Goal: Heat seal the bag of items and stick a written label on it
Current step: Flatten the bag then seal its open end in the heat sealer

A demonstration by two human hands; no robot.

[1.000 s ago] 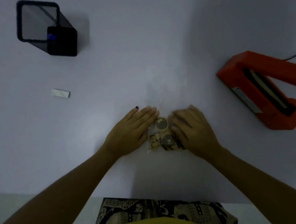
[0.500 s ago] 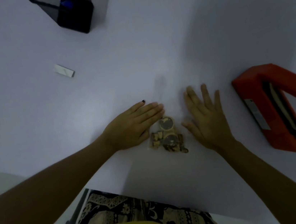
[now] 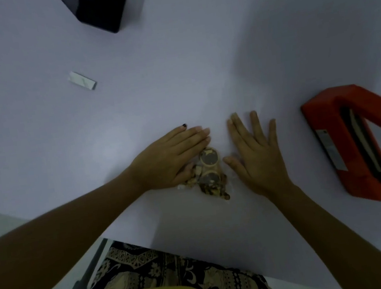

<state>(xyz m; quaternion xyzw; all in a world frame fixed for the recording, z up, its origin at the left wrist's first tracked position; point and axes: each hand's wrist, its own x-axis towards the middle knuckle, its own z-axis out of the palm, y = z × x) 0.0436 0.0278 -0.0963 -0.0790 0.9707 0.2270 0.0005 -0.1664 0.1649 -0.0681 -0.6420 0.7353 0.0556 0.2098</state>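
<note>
Clear plastic bag holding two round tins and small brown pieces lies flat on the pale grey tabletop, directly in front of the person and between the two hands. The left hand lies palm-down with fingers together, its thumb side resting on or against the bag's left edge; whether it pins the film cannot be told. The right hand lies flat with fingers spread, just beside the bag's right edge, the thumb tip close to it and apparently not on it. Neither grip is closed on anything: both hands are open and flat. The bag's long axis runs roughly away from the person, and the filled part sits at the near end; the open mouth is presumably at the far end, though the film there is too faint to confirm. The orange heat sealer stands well apart to the right, its sealing slot running near-to-far, so the right hand is the nearer one to it. Judged from this layout, sealing has not been done. A small white label strip lies well apart at far left, near a black pen holder.
</note>
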